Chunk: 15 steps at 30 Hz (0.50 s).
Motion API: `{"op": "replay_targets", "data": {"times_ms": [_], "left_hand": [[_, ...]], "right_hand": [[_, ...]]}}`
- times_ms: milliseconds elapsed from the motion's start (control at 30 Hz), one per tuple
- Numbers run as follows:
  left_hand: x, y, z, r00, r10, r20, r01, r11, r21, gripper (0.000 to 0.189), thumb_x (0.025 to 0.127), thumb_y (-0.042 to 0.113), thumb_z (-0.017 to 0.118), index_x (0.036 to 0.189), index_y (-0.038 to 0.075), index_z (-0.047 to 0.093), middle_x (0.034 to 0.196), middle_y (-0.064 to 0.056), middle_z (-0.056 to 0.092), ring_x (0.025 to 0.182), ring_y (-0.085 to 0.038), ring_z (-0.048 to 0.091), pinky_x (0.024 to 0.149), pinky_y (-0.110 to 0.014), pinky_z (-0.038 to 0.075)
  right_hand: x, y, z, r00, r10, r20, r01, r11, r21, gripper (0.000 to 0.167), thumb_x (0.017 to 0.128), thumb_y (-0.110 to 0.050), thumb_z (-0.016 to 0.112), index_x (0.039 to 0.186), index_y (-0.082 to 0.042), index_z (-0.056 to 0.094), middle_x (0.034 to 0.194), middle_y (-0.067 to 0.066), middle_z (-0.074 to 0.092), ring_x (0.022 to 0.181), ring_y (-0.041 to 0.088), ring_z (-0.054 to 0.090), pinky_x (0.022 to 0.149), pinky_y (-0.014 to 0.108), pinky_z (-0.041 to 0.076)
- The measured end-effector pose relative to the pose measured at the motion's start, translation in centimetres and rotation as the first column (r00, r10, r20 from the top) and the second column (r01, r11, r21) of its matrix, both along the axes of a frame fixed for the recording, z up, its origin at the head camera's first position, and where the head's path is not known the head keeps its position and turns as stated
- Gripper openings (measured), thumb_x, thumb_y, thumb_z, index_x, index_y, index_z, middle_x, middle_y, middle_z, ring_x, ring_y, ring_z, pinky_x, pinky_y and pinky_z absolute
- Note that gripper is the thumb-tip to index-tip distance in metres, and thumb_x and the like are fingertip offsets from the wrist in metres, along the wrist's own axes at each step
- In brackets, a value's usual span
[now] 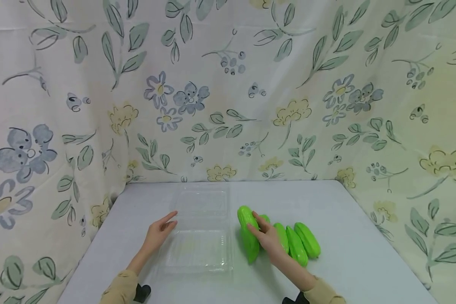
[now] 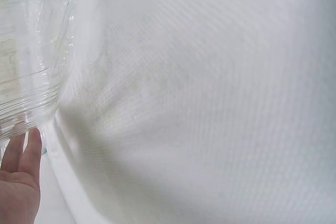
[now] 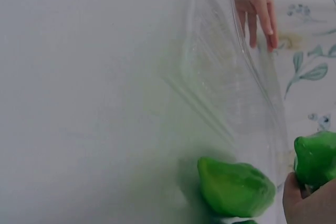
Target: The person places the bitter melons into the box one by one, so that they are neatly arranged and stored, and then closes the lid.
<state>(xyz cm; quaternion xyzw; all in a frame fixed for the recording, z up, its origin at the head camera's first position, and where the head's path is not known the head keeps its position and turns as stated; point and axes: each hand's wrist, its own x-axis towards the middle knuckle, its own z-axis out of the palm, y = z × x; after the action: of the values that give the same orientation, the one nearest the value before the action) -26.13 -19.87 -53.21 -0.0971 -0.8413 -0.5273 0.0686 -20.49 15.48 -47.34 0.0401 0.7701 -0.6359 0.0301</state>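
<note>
A clear plastic clamshell container [image 1: 203,222] lies opened out on the white table, its two halves one behind the other. My left hand [image 1: 157,233] is at the container's left edge, thumb and fingers apart; in the left wrist view the fingers [image 2: 32,153] are straight against its ridged rim. My right hand [image 1: 269,238] grips a long green gourd [image 1: 247,223] just right of the container. That gourd [image 3: 317,153] is partly cut off in the right wrist view. Another green gourd [image 3: 236,188] lies on the table there.
Several more green gourds [image 1: 307,238] lie side by side to the right of my right hand, some partly hidden by it. A floral curtain [image 1: 228,105] hangs behind and beside the table [image 1: 349,261].
</note>
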Motion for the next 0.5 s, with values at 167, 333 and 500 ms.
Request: {"op": "replay_targets", "data": {"times_ms": [167, 333, 500], "left_hand": [[0.1, 0.1, 0.0, 1.0, 0.01, 0.001, -0.01, 1.0, -0.019, 0.045, 0.096, 0.027, 0.056, 0.136, 0.008, 0.052, 0.14, -0.011, 0.052, 0.117, -0.028, 0.059, 0.097, -0.038, 0.047], [0.0, 0.3, 0.0, 1.0, 0.014, -0.007, -0.014, 0.999, -0.035, 0.045, 0.096, 0.028, 0.056, 0.136, 0.007, 0.051, 0.14, -0.012, 0.052, 0.116, -0.029, 0.06, 0.095, -0.036, 0.049], [0.0, 0.2, 0.0, 1.0, 0.024, -0.015, -0.025, 0.999, -0.046, 0.045, 0.096, 0.027, 0.056, 0.136, 0.007, 0.052, 0.139, -0.012, 0.053, 0.115, -0.027, 0.061, 0.09, -0.017, 0.048]], "right_hand": [[-0.1, -1.4, 0.0, 0.999, 0.047, -0.014, -0.048, 0.998, -0.028, 0.063, 0.09, -0.034, 0.064, 0.144, -0.012, 0.041, 0.149, 0.021, 0.036, 0.137, 0.039, 0.034, 0.107, 0.051, 0.035], [-0.2, -2.5, 0.1, 0.998, 0.066, -0.022, -0.066, 0.998, -0.004, 0.062, 0.09, -0.036, 0.064, 0.143, -0.012, 0.043, 0.146, 0.022, 0.041, 0.132, 0.039, 0.042, 0.102, 0.048, 0.041], [-0.2, -3.7, 0.1, 0.996, 0.09, -0.011, -0.09, 0.996, -0.003, 0.062, 0.089, -0.037, 0.065, 0.143, -0.013, 0.044, 0.144, 0.021, 0.044, 0.129, 0.037, 0.046, 0.1, 0.046, 0.044]]}}
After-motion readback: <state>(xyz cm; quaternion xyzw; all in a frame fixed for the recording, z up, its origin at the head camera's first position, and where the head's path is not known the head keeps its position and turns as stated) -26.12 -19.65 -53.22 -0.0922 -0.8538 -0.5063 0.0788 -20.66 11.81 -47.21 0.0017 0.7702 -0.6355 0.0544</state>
